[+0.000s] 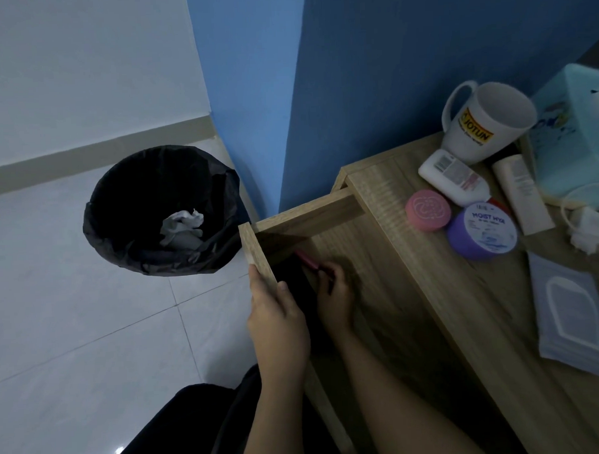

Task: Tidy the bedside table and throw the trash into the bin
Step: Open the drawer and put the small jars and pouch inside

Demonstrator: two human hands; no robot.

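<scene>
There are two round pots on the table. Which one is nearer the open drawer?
The pink pot with the swirly lid. The purple pot sits farther right, away from the drawer.

One cam only, on my head, wide-angle, facing fwd & steeply down. My left hand (277,316) & right hand (334,293) sit low-centre, close to the lens, at the drawer (308,213). Bedside table (463,289) fills the right side, bin (120,185) on the floor (74,319) farther off upper left, blue wall (387,71) across the top.
</scene>
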